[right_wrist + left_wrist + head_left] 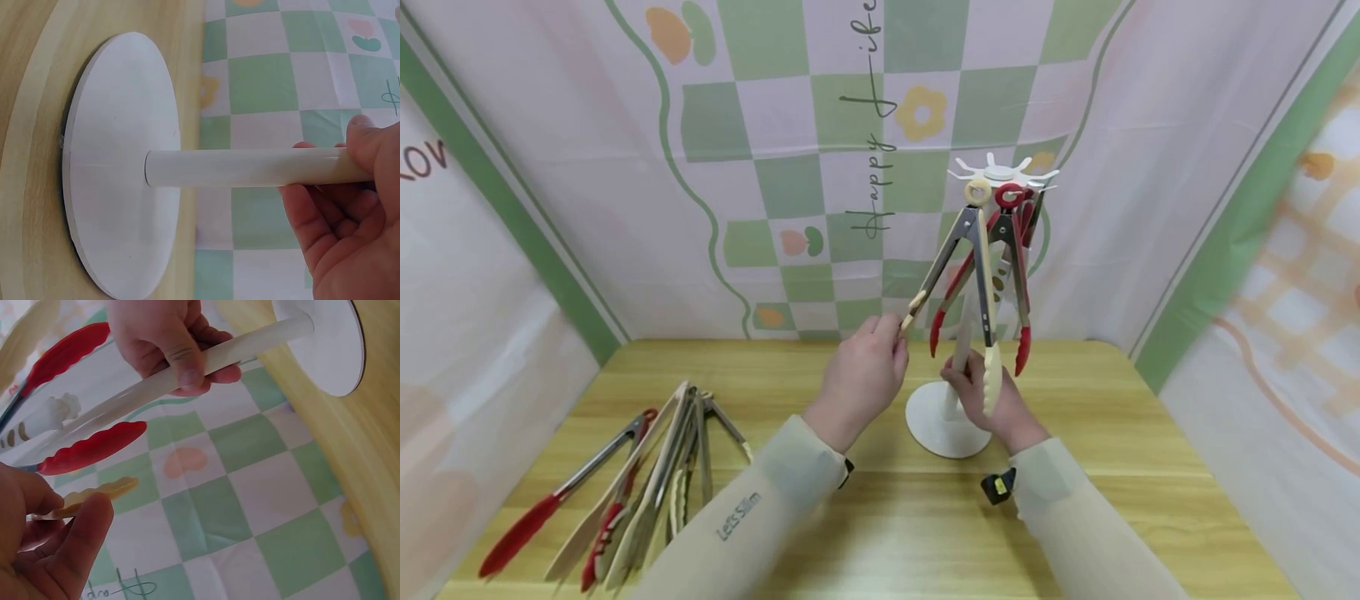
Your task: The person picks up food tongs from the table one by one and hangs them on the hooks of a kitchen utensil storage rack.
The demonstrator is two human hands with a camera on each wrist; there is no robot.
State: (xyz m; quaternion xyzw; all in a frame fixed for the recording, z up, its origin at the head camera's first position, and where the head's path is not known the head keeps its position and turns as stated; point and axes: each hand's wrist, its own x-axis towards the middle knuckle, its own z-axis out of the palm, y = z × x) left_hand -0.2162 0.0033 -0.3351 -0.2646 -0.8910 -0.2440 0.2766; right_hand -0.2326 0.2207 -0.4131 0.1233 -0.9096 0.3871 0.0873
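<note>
A white stand with a round base (934, 429) and a ring of hooks (1000, 172) at its top stands on the table. My right hand (983, 396) grips its white pole (231, 167) above the base. Cream-tipped tongs (982, 271) hang from a hook by their cream ring, legs spread. My left hand (863, 375) pinches the left leg near its cream tip (119, 486) between thumb and fingers. Beside them hang red-tipped tongs (1023, 346), also spread. Further utensils behind these are partly hidden.
Several more tongs lie bunched at the table's left, among them red-tipped tongs (520, 533) and long wooden-looking ones (647, 492). Behind the wooden-look table (880, 533) hangs a green-and-white checked cloth (842, 125), close to the stand.
</note>
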